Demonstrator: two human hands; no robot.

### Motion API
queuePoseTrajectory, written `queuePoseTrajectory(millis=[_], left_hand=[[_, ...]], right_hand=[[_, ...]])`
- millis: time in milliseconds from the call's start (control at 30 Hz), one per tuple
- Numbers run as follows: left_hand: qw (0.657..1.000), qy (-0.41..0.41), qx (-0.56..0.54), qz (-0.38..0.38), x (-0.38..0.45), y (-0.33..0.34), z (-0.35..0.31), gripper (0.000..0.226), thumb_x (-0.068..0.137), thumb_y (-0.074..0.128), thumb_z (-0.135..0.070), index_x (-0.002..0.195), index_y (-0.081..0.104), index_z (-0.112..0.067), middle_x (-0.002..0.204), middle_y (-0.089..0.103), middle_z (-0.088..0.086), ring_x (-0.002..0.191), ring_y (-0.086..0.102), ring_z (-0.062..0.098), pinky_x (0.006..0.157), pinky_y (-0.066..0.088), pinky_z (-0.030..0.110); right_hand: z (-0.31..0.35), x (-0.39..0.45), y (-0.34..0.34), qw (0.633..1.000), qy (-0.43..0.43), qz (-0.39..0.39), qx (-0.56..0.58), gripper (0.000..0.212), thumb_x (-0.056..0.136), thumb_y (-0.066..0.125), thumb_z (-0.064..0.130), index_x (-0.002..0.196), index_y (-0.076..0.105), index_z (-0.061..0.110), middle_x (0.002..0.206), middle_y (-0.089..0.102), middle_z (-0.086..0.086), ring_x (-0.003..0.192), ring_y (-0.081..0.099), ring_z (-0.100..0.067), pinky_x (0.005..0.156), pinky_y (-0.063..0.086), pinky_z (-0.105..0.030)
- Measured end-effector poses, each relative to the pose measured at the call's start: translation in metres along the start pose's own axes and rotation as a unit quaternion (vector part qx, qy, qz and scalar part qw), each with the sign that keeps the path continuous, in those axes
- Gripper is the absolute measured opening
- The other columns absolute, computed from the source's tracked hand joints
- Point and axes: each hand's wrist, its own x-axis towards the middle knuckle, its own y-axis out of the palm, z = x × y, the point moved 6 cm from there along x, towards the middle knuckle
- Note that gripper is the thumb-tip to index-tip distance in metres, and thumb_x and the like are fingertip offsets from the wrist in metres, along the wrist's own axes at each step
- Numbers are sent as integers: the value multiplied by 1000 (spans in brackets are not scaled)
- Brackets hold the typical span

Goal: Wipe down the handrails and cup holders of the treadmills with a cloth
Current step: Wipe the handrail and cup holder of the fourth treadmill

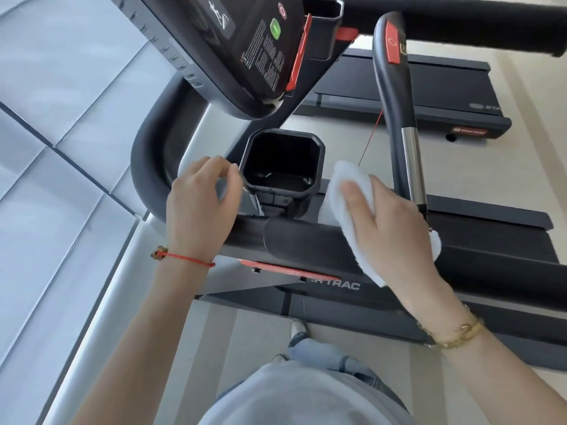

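A black square cup holder [283, 164] sits under the treadmill console, its inside dark and bare. My left hand [201, 207] hovers at its left rim with fingers loosely curled and holds nothing. My right hand [383, 222] holds a white cloth [345, 187] and presses it on the black padded side handrail [294, 240] just right of the cup holder. A curved inner handgrip [399, 118] with a chrome section rises beside the cloth.
The console [245, 47] hangs above with a second cup holder [322, 13] beyond it. A red safety cord [371, 136] runs down toward the cloth. The treadmill belt [491, 234] lies at right, another treadmill [414, 87] behind. Large window panes [61, 118] fill the left.
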Motion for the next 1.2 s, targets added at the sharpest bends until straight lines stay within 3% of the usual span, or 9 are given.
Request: queuePoseTrajectory(millis=[200,300,400,533,600,700,833,933,1200], left_hand=[[999,3,-27,40,26,16,4,21,96,52,-21,108,69,-17,98,67,-9,85,59,2,80,54,31],[998,-8,-17,67,38,29,6,27,98,52,-24,119,67,-18,103,68,-10,87,62,6,86,54,36],[996,-28,-11,88,47,39,9,31,97,52,-28,124,65,-20,104,68,-11,90,65,11,86,54,40],[994,-34,-21,101,57,44,14,32,96,51,-32,122,67,-22,101,69,-13,92,66,11,88,55,40],[993,-40,-35,108,62,46,19,32,95,51,-34,121,67,-23,100,70,-13,93,67,10,89,55,40],[990,-49,-61,121,66,50,25,27,95,56,-26,119,68,-22,95,68,-15,90,66,6,91,54,35],[985,-43,-84,142,69,52,27,26,95,57,-23,118,69,-20,94,70,-13,84,65,-3,84,52,17],[986,-43,-82,141,68,54,28,25,95,58,-21,117,68,-18,83,63,-24,78,58,-16,74,40,-1],[983,-57,-99,144,69,58,27,21,94,56,-19,109,69,-24,80,62,-25,80,58,-17,66,35,-4]], right_hand=[[-32,65,-3,994,75,35,66,43,99,27,58,95,53,25,72,52,13,70,54,-19,62,38,-31],[-28,93,18,992,65,75,72,40,99,27,57,99,52,26,74,55,11,66,53,-3,54,36,-25],[-12,111,54,982,33,171,73,44,101,28,53,121,50,21,81,54,5,72,53,-12,57,34,-23],[-7,114,76,968,-34,239,64,41,101,32,52,129,40,23,89,51,11,79,54,-11,60,35,-22],[-16,113,75,962,-30,256,91,44,100,33,54,134,38,27,89,51,19,80,51,3,62,36,-22],[-19,118,78,953,-14,283,108,39,98,35,57,124,41,29,80,55,17,72,56,-2,60,38,-24],[20,149,94,942,-129,308,22,34,98,44,50,120,49,24,95,56,11,84,51,-15,69,37,-22],[43,160,109,930,-172,324,-27,34,96,47,50,118,52,24,103,63,6,89,55,-20,77,42,-38],[8,137,86,943,-121,307,-37,36,96,39,48,125,43,26,113,55,6,92,53,-24,80,43,-43]])
